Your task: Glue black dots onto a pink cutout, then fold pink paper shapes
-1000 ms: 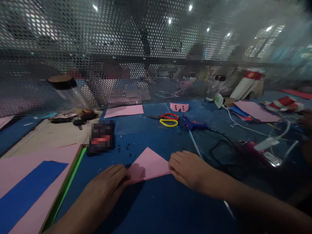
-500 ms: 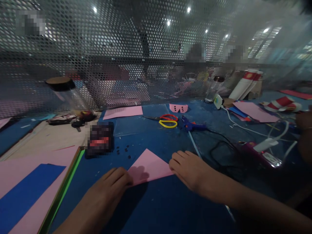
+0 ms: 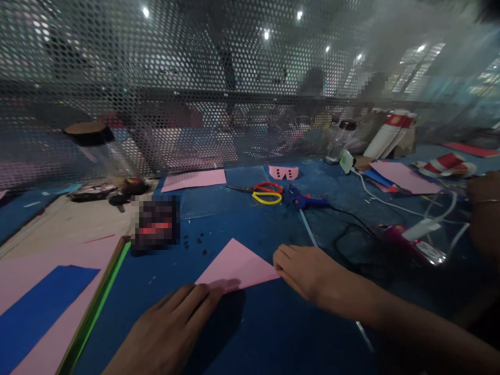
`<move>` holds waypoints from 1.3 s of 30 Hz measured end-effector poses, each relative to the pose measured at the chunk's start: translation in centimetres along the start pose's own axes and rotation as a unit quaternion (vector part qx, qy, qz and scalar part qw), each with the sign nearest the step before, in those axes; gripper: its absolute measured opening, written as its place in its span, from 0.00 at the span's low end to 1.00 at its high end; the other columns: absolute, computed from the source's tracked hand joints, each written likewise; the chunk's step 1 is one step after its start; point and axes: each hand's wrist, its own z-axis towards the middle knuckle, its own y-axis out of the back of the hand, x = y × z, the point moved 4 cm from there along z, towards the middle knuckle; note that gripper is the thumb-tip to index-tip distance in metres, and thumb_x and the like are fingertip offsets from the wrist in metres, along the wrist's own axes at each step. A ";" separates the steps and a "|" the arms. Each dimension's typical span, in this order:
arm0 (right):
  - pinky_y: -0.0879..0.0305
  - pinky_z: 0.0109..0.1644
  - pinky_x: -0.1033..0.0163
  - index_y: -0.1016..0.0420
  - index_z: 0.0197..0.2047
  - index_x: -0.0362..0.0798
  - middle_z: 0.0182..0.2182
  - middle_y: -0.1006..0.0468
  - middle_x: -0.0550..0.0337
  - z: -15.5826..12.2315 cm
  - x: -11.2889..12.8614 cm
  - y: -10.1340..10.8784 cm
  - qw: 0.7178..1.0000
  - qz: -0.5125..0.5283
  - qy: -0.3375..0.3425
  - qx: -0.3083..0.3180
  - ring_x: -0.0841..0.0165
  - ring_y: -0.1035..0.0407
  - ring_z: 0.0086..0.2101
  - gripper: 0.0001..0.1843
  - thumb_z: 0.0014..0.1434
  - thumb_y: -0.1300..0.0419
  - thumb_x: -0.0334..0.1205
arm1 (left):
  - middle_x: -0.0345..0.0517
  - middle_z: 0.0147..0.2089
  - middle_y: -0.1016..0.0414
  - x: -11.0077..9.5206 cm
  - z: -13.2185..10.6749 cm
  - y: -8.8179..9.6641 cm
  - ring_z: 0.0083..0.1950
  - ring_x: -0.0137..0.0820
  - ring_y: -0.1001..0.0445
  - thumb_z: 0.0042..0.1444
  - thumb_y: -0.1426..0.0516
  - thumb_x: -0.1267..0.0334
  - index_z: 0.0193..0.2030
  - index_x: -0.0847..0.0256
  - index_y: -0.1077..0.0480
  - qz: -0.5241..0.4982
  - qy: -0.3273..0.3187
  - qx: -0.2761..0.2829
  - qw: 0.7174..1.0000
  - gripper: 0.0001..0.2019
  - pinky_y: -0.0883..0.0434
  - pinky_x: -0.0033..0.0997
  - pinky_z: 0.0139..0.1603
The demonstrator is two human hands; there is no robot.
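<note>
Triangular paper (image 3: 236,263) lies between the hands. Right hand (image 3: 304,272): fingers closed on its near corner. Left hand (image 3: 175,315): fingers laid over the opposite corner; grip cannot be determined. Scissors (image 3: 252,189) and glue gun (image 3: 307,200) lie beyond both.

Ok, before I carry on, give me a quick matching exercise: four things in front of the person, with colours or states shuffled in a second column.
Things:
1. Pink paper triangle
2. Scissors
3. Glue gun
4. Small paper cutout

Colours or states:
A. Mostly blue, with a bit of orange
B. Pink, patterned with small black squares
C. Touched by the left hand and, at a corner, the right hand
D. Red and yellow at one end

Right pairs: 1-C, 2-D, 3-A, 4-B
</note>
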 end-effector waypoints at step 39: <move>0.40 0.42 0.61 0.30 0.39 0.49 0.39 0.24 0.61 2.9 1.6 -1.3 0.991 0.101 -0.033 -0.077 0.67 0.31 0.38 0.03 0.67 0.43 0.35 | 0.48 0.57 0.22 -1.5 1.6 -1.3 0.52 0.41 0.25 0.65 0.43 0.63 0.66 0.56 0.35 0.011 -0.044 0.066 0.997 0.23 0.26 0.39 0.50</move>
